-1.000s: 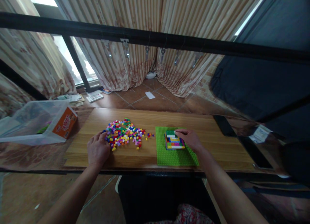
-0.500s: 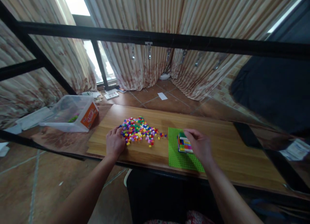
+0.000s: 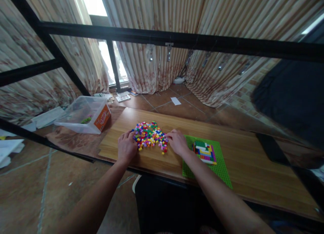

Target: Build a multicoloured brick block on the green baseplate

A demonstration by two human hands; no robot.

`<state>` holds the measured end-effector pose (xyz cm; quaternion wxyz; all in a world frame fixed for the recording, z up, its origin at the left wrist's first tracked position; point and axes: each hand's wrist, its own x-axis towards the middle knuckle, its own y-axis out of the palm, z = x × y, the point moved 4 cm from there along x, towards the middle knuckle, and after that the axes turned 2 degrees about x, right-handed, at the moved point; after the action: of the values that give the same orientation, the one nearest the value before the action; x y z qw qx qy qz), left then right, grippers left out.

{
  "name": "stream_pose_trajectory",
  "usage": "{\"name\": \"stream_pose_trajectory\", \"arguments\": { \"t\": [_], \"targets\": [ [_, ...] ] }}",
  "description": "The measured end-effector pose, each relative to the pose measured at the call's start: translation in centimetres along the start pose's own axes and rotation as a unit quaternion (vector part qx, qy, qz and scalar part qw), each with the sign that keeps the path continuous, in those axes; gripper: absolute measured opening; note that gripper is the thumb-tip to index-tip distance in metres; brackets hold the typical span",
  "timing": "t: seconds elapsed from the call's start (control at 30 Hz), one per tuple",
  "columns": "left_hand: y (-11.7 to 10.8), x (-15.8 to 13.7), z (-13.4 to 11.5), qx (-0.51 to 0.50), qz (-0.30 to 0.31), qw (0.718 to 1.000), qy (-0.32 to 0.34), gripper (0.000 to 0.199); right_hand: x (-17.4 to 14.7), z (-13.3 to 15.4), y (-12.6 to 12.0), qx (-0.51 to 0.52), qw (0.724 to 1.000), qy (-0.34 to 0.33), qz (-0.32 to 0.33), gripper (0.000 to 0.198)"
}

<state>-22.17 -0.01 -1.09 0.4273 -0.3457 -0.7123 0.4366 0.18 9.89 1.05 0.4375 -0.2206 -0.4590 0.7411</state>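
Many small colourful toy bricks point(image 3: 149, 134) lie in a loose pile on the wooden board. My left hand point(image 3: 127, 145) rests at the pile's left edge, fingers stretched out against the nearest bricks. At the right edge of the pile is my right hand point(image 3: 177, 142), its fingertips pinched together at the outermost bricks; whatever they hold is too small to make out. A green baseplate point(image 3: 222, 166) lies right of the pile, partly under my right forearm. On it sits a low, multicoloured brick build point(image 3: 205, 153), with stripes of white, yellow, purple and green.
The wooden board point(image 3: 248, 163) lies across a low table. A clear plastic box point(image 3: 81, 117) with an orange label stands at the left, some green pieces inside. A black metal rail point(image 3: 141, 37) crosses in front of the curtains point(image 3: 152, 68). A dark flat object point(image 3: 270, 148) lies at right.
My right hand has left the brick build and moved left to the pile, uncovering the build. My left hand stays at the pile's left edge. The view has shifted slightly left.
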Motion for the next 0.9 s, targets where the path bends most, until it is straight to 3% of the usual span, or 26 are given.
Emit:
{"name": "stream_pose_trajectory", "arguments": {
  "t": [0.27, 0.37, 0.63, 0.9],
  "targets": [
    [0.05, -0.07, -0.04, -0.002, 0.005, 1.0, -0.004, 0.039, -0.25, -0.57, 0.64, 0.026, 0.999, 0.002, 0.047, 0.017],
    [0.15, -0.12, 0.08, 0.002, 0.002, 1.0, -0.004, 0.039, -0.56, -0.64, 0.25, 0.048, 0.998, 0.006, 0.037, 0.018],
    [0.33, -0.11, 0.18, 0.01, -0.005, 1.0, 0.0, 0.039, -0.24, -0.49, -0.05, -0.03, 0.999, 0.002, 0.027, 0.021],
    [0.15, -0.08, 0.09, 0.003, -0.001, 1.0, -0.003, 0.039, -0.09, -0.34, 0.66, -0.032, 0.999, 0.018, 0.037, 0.019]
  ]
}}
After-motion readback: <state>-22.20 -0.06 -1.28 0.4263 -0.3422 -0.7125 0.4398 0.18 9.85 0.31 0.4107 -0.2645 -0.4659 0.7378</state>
